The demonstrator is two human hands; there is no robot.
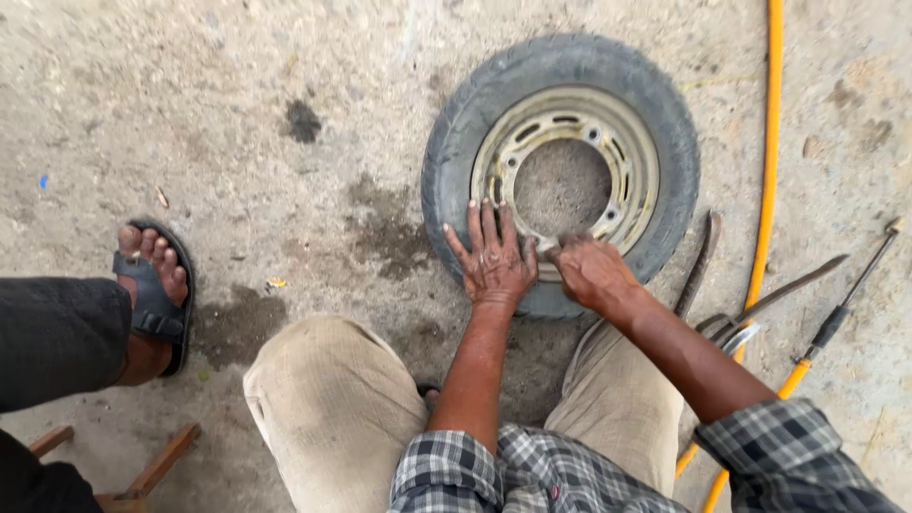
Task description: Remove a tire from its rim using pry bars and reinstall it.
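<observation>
The tyre (560, 171) with its metal rim (622, 157) lies flat on the concrete ground (237, 123). The left hand (494, 261) presses on its near side, fingers spread flat. The right hand (591, 274) is closed around a small blurred tool (549, 249) at the rim. A yellow hose (771, 142) runs along the right.

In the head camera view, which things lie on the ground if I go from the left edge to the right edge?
Wooden frame → sandalled foot of another person → dark stain → tyre on its rim, with the left hand and right hand on it → curved tyre lever → yellow hose → long thin tool.
</observation>
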